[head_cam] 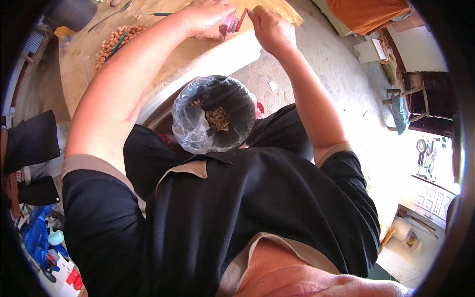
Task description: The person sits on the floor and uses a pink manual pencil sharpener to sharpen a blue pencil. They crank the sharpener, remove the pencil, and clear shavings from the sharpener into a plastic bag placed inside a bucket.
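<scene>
My left hand [211, 18] grips a small pink object [227, 28] over the table's far edge. A pale ribbed part [235, 25] shows on the pink object's right side. Just right of it, my right hand [274, 31] pinches the end of a thin red strip [242, 20] between thumb and finger. The strip slants beside the ribbed part; whether they touch or are joined, I cannot tell. My left fingers hide part of the pink object. Below both hands stands a dark bin [246, 100] lined with a clear plastic bag [187, 122]. Tan scraps [218, 118] lie inside.
Shelled nuts [115, 42] lie on the table [74, 83] left of my forearm, with a green stick [118, 45] across them. A green pencil-like stick [161, 14], a spoon [110, 15] and a dark container [70, 14] are nearby. Another person's hand [12, 189] shows far left.
</scene>
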Demonstrator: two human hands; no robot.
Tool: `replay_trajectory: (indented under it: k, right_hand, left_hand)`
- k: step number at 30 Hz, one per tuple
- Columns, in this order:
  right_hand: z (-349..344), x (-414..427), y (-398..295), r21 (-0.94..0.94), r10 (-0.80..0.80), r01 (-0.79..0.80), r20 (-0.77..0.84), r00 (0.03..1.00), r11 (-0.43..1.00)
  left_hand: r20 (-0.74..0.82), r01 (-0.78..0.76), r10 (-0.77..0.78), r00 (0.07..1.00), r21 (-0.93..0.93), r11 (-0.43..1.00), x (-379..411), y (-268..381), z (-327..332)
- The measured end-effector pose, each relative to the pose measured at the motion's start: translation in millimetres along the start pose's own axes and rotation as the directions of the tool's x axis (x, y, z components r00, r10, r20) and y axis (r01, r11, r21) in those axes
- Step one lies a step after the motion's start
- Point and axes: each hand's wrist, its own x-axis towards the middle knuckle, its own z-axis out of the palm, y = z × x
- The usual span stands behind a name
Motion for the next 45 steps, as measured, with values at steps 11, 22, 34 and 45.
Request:
replay_trajectory:
  k: [11,22,34,45]
  right_hand:
    - [-7,0,-4,0.101,0.027,-0.029,0.022,0.999,0.994]
    - [-23,-9,-11,0.174,-0.114,0.097,0.088,0.990,0.980]
    - [-24,-32,-17,0.207,-0.096,0.055,0.197,0.976,0.977]
    - [-18,-43,-21,0.222,-0.068,-0.016,0.368,0.927,0.975]
  left_hand:
    - [0.043,0.057,-0.057,0.997,-0.018,0.998,-5,7,-9]
    - [-0.034,-0.031,0.027,0.999,-0.133,0.991,-6,-4,1]
    - [0.209,0.023,-0.001,0.978,-0.103,0.994,0,7,-16]
    - [0.113,-0.036,0.034,0.993,0.014,0.999,-4,14,-20]
